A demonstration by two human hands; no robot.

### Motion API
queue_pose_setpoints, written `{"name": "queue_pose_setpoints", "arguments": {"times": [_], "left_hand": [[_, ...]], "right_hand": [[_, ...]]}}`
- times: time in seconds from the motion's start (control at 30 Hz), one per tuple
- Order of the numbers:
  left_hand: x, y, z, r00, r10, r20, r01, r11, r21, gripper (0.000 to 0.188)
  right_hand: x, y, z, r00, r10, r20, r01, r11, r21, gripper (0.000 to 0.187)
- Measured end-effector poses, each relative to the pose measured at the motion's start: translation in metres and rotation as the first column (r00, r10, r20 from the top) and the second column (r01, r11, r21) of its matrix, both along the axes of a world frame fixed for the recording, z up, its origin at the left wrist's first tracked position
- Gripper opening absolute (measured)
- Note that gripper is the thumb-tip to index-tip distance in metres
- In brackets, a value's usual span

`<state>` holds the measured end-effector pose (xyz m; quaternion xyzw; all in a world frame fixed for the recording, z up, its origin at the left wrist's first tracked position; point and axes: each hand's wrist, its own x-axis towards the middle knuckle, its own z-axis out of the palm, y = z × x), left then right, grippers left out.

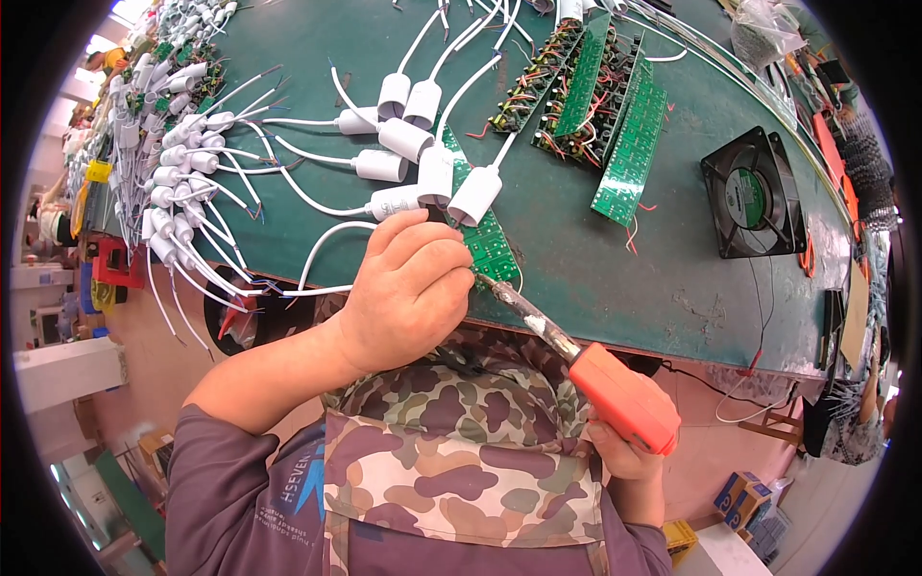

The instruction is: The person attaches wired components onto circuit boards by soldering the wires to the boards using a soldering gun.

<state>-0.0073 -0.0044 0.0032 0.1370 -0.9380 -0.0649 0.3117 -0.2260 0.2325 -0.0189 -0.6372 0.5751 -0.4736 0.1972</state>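
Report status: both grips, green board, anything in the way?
Left grip curled at green circuit board, hold hidden. Right grip around orange-handled soldering iron, tip by board. White wired housings partly cover board.

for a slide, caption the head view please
Left hand at a green circuit board, right hand holding an orange soldering iron

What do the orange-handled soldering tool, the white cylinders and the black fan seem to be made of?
Soldering tool: handle probably molded plastic, a smooth orange-red shell; shaft likely metal, given its grey, mottled, worn-looking surface.
White cylinders: likely smooth plastic, evenly white; ceramic can't be ruled out.
Black fan: dark, low-sheen, so plastic or painted metal; unclear which.
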Motion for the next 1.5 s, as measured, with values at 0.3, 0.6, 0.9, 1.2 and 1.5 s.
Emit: {"name": "queue_pose_setpoints", "arguments": {"times": [0.3,0.6,0.9,1.2,1.5], "left_hand": [[0.000,0.000,0.003,1.000,0.000,0.015,0.000,1.000,0.013,0.018],[0.001,0.000,0.003,1.000,0.002,0.015,-0.002,1.000,-0.002,0.017],[0.000,0.003,0.010,0.998,-0.023,0.061,0.022,0.999,0.028,0.021],[-0.050,-0.070,0.058,0.974,0.063,0.219,-0.101,0.980,0.171,0.030],[-0.053,-0.065,0.074,0.898,0.053,0.436,-0.307,0.785,0.538,0.058]], "right_hand": [[0.012,0.012,0.013,0.940,-0.290,0.178,0.257,0.948,0.186,0.027],[0.014,0.006,0.018,0.916,-0.263,0.303,0.225,0.962,0.154,0.025],[0.007,0.019,0.002,0.918,-0.292,0.269,0.277,0.956,0.092,0.036],[0.005,0.017,0.006,0.858,-0.181,0.481,0.223,0.974,-0.031,0.052],[0.008,0.041,0.005,0.771,-0.286,0.569,0.344,0.939,0.007,0.046]]}}
